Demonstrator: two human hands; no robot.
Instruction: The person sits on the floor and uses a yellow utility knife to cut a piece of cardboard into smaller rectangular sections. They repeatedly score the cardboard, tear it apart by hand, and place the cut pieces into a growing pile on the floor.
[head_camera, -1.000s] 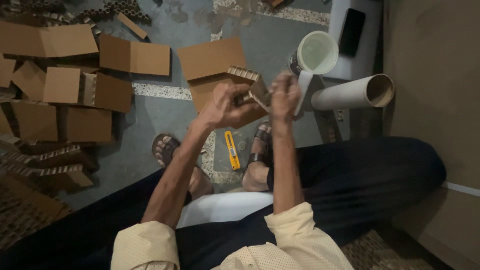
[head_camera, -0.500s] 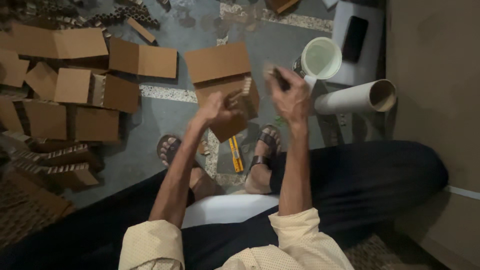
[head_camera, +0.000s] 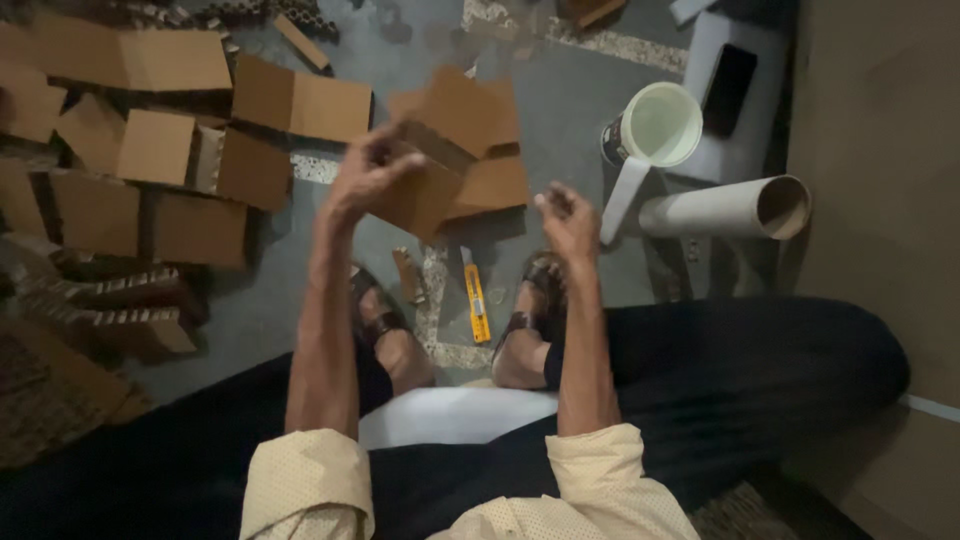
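Over grey floor, left hand (head_camera: 362, 180) grips corrugated cardboard piece (head_camera: 425, 185).

The person is wearing a cream dotted shirt with rolled sleeves (head_camera: 305, 480). Dark trousers (head_camera: 740, 390) are covering the legs. Brown strapped sandals (head_camera: 530, 300) are showing on both feet.

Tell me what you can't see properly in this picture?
- Right hand, head view: fingers pinched and blurred, so whether they hold anything cannot be told.
- Cardboard piece in the left hand: motion blur hides its exact shape.
- Cup: too dim to tell what is inside.
- Cardboard stack: its left part fades into shadow.
- Tube: its inside is dark.
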